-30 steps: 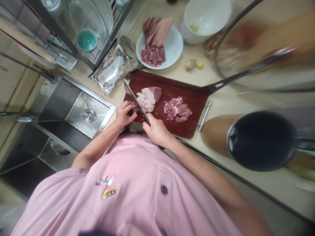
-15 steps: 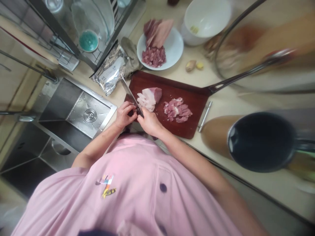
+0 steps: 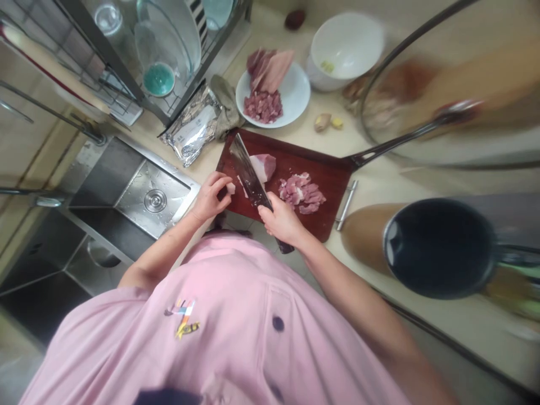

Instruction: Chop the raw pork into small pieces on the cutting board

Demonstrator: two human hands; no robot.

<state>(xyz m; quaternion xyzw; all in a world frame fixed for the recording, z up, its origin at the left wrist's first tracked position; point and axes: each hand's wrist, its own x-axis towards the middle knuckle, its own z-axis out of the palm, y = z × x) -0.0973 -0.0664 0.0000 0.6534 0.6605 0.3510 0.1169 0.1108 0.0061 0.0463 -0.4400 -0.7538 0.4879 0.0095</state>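
Observation:
My right hand [image 3: 282, 218] grips the dark handle of a kitchen knife [image 3: 247, 171]. Its broad blade, with small bits stuck to it, slants up and left over the reddish-brown cutting board [image 3: 324, 169]. At the board's left edge, my left hand [image 3: 213, 197] pinches a small pale piece of meat [image 3: 230, 188] between its fingertips. Partly covered by the blade is a chunk of pork [image 3: 265, 167] with a white fatty side. A heap of sliced meat [image 3: 302, 193] lies right of it on the board.
Behind the board stand a white plate [image 3: 297, 90] of meat, a white bowl [image 3: 352, 50] and ginger pieces [image 3: 323, 122]. A ladle [image 3: 392, 140] rests at the board's corner. The sink [image 3: 126, 185] and a foil packet [image 3: 192, 129] are left; a dark pan [image 3: 441, 247] is right.
The knife has moved right, away from my left hand, and its blade has turned to show its flat side. My left hand now shows a small meat piece at its fingertips.

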